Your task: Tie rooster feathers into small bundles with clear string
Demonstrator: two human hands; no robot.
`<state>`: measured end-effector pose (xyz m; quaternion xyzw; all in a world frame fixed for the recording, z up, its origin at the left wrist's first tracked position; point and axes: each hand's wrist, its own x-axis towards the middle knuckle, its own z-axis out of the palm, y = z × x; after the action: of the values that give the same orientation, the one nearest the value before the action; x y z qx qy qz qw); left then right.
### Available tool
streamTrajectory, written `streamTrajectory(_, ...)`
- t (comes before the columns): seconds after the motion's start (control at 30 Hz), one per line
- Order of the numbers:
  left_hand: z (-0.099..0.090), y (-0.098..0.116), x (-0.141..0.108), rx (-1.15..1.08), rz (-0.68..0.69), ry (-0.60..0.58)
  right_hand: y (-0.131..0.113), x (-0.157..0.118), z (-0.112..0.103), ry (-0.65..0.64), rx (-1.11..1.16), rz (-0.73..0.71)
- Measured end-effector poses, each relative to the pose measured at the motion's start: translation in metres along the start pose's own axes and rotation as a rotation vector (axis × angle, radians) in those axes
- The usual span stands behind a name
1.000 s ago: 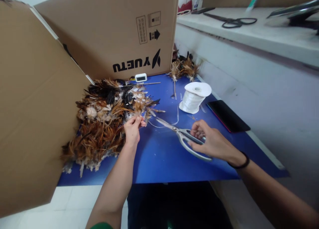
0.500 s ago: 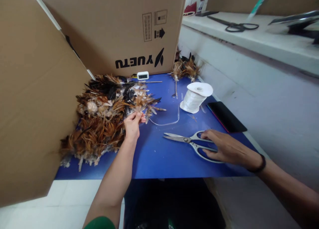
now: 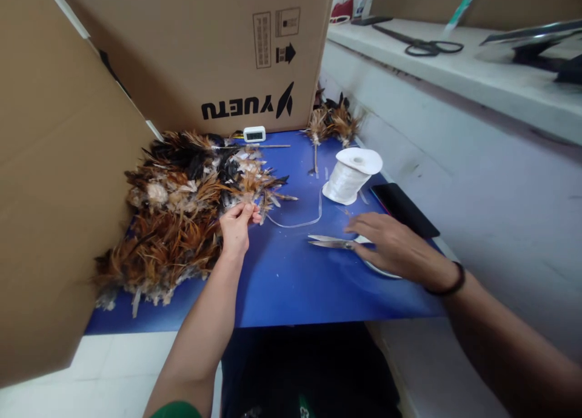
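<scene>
My left hand [image 3: 237, 225] is closed in a pinch at the lower edge of a bundle of brown and black feathers [image 3: 257, 181]. A thin clear ribbon [image 3: 295, 226] runs from that hand to a white spool [image 3: 348, 178] standing on the blue tabletop. My right hand [image 3: 386, 242] hovers over the handles of the scissors [image 3: 334, 242], its fingers stretched forward and partly apart. The scissors lie on the table with blades pointing left, slightly apart; much of their handles is hidden beneath the hand.
A heap of feather bundles [image 3: 168, 236] covers the table's left side. Cardboard [image 3: 191, 48] stands behind and at left. A small white digital display [image 3: 254, 134], more feathers [image 3: 334, 124] and a black phone [image 3: 404, 210] lie around. Black scissors [image 3: 422, 45] rest on the ledge.
My right hand has lifted from the scissors' handles and moved forward and left over them. The scissors have shifted slightly and their blades sit differently. The left hand keeps its pinch.
</scene>
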<state>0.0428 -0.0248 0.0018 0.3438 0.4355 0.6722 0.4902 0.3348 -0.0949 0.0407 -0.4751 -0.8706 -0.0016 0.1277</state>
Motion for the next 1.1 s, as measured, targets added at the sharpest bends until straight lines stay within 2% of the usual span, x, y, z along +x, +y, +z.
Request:
streamTrajectory(0.1, -0.001, -0.001, 0.000, 0.019, -0.013, -0.003, -0.032, 0.044, 0.018, -0.018, 0.038, 0.013)
streamTrajectory(0.17, -0.002, -0.002, 0.000, 0.021, -0.018, 0.003, -0.049, 0.073, 0.037, -0.078, 0.038, 0.039)
streamTrajectory(0.27, -0.004, -0.002, 0.001, 0.023, -0.034, 0.009, -0.059, 0.102, 0.062, -0.099, 0.031, 0.089)
streamTrajectory(0.33, -0.005, -0.002, 0.001, 0.022, -0.064, -0.001, -0.058, 0.111, 0.071, -0.077, 0.133, 0.103)
streamTrajectory(0.47, -0.005, -0.003, 0.000, 0.014, -0.148, -0.046, -0.049, 0.111, 0.074, -0.005, 0.590, 0.219)
streamTrajectory(0.53, -0.005, -0.004, -0.001, 0.009, -0.185, -0.064, -0.046, 0.108, 0.074, 0.025, 0.740, 0.257)
streamTrajectory(0.8, -0.003, -0.003, -0.006, 0.054, -0.259, -0.104, -0.041, 0.107, 0.070, 0.223, 0.885, 0.234)
streamTrajectory(1.1, 0.019, 0.006, -0.004, 0.113, -0.279, -0.193, -0.035, 0.104, 0.061, 0.191, 1.000, 0.196)
